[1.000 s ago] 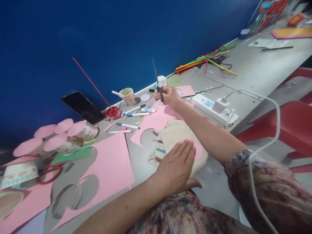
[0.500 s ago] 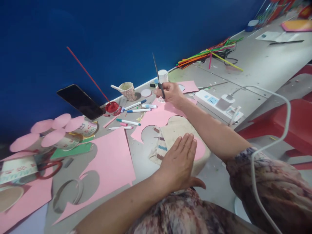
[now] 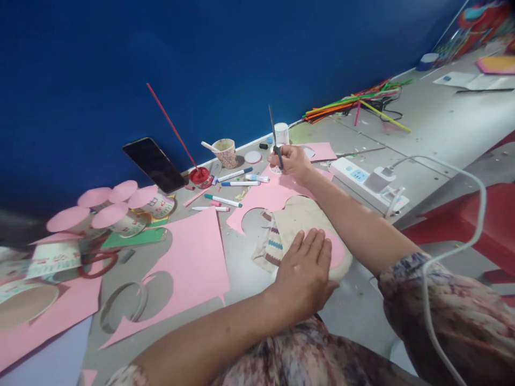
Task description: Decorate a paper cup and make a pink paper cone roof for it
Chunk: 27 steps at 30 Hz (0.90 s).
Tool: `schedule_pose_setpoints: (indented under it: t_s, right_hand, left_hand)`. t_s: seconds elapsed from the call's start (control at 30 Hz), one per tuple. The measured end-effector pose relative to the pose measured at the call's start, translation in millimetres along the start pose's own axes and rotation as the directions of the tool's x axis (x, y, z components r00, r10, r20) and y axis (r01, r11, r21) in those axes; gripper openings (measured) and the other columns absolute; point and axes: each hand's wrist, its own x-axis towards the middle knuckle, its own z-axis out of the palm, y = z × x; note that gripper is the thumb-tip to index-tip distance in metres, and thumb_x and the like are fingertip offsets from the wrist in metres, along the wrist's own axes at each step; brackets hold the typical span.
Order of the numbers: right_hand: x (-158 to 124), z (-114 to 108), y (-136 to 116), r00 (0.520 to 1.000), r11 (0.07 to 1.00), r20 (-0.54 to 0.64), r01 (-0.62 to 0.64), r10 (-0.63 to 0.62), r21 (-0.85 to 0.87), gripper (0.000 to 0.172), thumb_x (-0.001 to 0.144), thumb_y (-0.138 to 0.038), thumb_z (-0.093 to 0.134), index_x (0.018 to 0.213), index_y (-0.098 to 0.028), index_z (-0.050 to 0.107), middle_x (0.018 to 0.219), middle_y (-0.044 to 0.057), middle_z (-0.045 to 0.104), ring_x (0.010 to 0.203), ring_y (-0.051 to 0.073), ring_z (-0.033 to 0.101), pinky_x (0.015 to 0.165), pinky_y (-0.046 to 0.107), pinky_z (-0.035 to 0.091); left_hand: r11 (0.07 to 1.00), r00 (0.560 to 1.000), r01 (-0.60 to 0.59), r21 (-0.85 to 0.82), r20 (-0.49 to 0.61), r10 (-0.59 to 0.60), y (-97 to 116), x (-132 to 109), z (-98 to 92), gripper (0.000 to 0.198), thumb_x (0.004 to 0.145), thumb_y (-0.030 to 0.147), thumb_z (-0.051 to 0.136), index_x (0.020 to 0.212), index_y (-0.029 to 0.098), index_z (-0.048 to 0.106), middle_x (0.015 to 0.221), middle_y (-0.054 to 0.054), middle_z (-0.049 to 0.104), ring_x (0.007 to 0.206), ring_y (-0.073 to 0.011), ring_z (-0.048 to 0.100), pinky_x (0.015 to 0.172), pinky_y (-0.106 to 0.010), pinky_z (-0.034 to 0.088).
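Observation:
My left hand (image 3: 308, 273) lies flat, fingers stretched out, on a rounded pink paper piece (image 3: 337, 251). That paper rests on a beige cloth item (image 3: 300, 214) with a brown and blue patterned strip; my hand and forearm hide part of it. Farther back, my right hand (image 3: 296, 163) grips a pair of scissors (image 3: 272, 126) by the dark handles, with the blades pointing up. Under and around the right hand spreads a pink sheet (image 3: 267, 193) with curved cut-outs. Several markers (image 3: 240, 184) lie left of it.
Paper cups topped with pink discs (image 3: 110, 215) stand at the left, near a cut pink sheet (image 3: 197, 257) and a tape roll (image 3: 105, 316). A phone (image 3: 155, 166) leans on the blue wall beside a red paint pot (image 3: 201, 178). At right is a power strip (image 3: 350, 174) with a white cable.
The whole view has shifted, so things sit farther right and mostly lower. My left thumb, stuck out before, is drawn in closer to the hand. The scissors stay in my right hand.

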Motion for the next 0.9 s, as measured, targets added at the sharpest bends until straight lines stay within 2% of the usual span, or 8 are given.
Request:
schedule_pose_setpoints:
  t_s: [0.1, 0.27, 0.47, 0.53, 0.63, 0.77, 0.83, 0.9]
  right_hand:
    - [0.5, 0.8, 3.4, 1.000, 1.000, 0.008, 0.008, -0.008, -0.016, 0.037, 0.066, -0.048, 0.086, 0.072, -0.016, 0.069, 0.064, 0.001, 0.069, 0.050, 0.008, 0.044, 0.044, 0.023, 0.031]
    - [-0.1, 4.3, 11.3, 1.000, 0.998, 0.022, 0.010, -0.009, -0.056, 0.034, 0.068, -0.045, 0.086, 0.073, -0.016, 0.068, 0.061, 0.000, 0.066, 0.048, 0.008, 0.042, 0.043, 0.024, 0.029]
    - [-3.9, 7.3, 11.2, 0.999, 0.997, 0.035, 0.020, -0.018, -0.073, 0.035, 0.068, -0.047, 0.084, 0.071, -0.017, 0.066, 0.062, 0.001, 0.067, 0.050, 0.009, 0.043, 0.044, 0.024, 0.031]
    - [-4.5, 7.0, 9.9, 0.999, 0.996, 0.042, 0.027, -0.023, -0.080, 0.035, 0.068, -0.046, 0.085, 0.071, -0.017, 0.067, 0.062, 0.001, 0.066, 0.050, 0.009, 0.044, 0.044, 0.024, 0.031]
    - [-4.2, 6.1, 8.6, 0.998, 0.996, 0.052, 0.033, -0.028, -0.086, 0.035, 0.067, -0.046, 0.086, 0.071, -0.016, 0.068, 0.062, 0.000, 0.066, 0.051, 0.008, 0.044, 0.045, 0.024, 0.031]
    - [-2.3, 5.8, 7.2, 0.998, 0.995, 0.055, 0.030, -0.025, -0.093, 0.038, 0.066, -0.048, 0.086, 0.071, -0.015, 0.068, 0.062, 0.001, 0.067, 0.052, 0.008, 0.045, 0.045, 0.023, 0.031]
    - [-1.6, 6.1, 6.6, 0.998, 0.995, 0.055, 0.027, -0.022, -0.101, 0.038, 0.066, -0.049, 0.086, 0.071, -0.015, 0.068, 0.063, 0.002, 0.067, 0.053, 0.009, 0.045, 0.046, 0.023, 0.031]
    - [-1.3, 6.2, 5.9, 0.998, 0.994, 0.055, 0.022, -0.016, -0.111, 0.038, 0.067, -0.049, 0.085, 0.072, -0.015, 0.069, 0.065, 0.002, 0.068, 0.054, 0.009, 0.045, 0.046, 0.023, 0.031]
  left_hand:
    - [1.000, 1.000, 0.011, -0.007, -0.017, -0.011, -2.4, -0.1, 1.0, 0.075, 0.094, 0.049, 0.065, 0.150, 0.003, 0.047, 0.160, -0.023, 0.049, 0.151, -0.0353, 0.044, 0.127, -0.051, 0.030]
    - [0.999, 0.997, -0.017, 0.041, -0.072, 0.020, 1.0, -3.2, 1.2, 0.059, 0.097, 0.042, 0.061, 0.143, 0.005, 0.055, 0.151, -0.022, 0.058, 0.145, -0.0355, 0.051, 0.124, -0.053, 0.032]
    - [0.998, 0.994, 0.041, 0.052, -0.108, -0.035, -5.8, -0.9, -13.7, 0.054, 0.096, 0.043, 0.065, 0.135, 0.006, 0.060, 0.154, -0.023, 0.055, 0.150, -0.0394, 0.043, 0.122, -0.058, 0.036]
    - [0.994, 0.989, 0.019, 0.107, -0.151, -0.003, -10.1, -1.5, -16.2, 0.044, 0.098, 0.037, 0.062, 0.130, 0.006, 0.063, 0.153, -0.023, 0.055, 0.151, -0.0393, 0.041, 0.122, -0.061, 0.035]
    - [0.973, 0.979, -0.057, 0.224, -0.180, 0.098, -12.5, -4.1, -15.9, 0.029, 0.102, 0.020, 0.052, 0.123, 0.007, 0.067, 0.145, -0.022, 0.063, 0.148, -0.0358, 0.046, 0.122, -0.063, 0.034]
    - [0.940, 0.973, -0.113, 0.323, -0.154, 0.170, -9.4, -3.7, -12.8, 0.027, 0.101, 0.010, 0.048, 0.115, 0.005, 0.070, 0.125, -0.022, 0.073, 0.134, -0.0351, 0.060, 0.116, -0.067, 0.039]
    - [0.937, 0.962, -0.131, 0.323, -0.186, 0.199, -9.4, -1.7, -12.8, 0.026, 0.100, 0.008, 0.049, 0.110, 0.004, 0.072, 0.117, -0.023, 0.076, 0.126, -0.0354, 0.066, 0.111, -0.066, 0.044]
    - [0.966, 0.947, -0.144, 0.215, -0.254, 0.198, -13.1, -1.7, -17.1, 0.025, 0.099, 0.007, 0.049, 0.106, 0.005, 0.073, 0.114, -0.021, 0.078, 0.122, -0.0345, 0.068, 0.110, -0.063, 0.046]
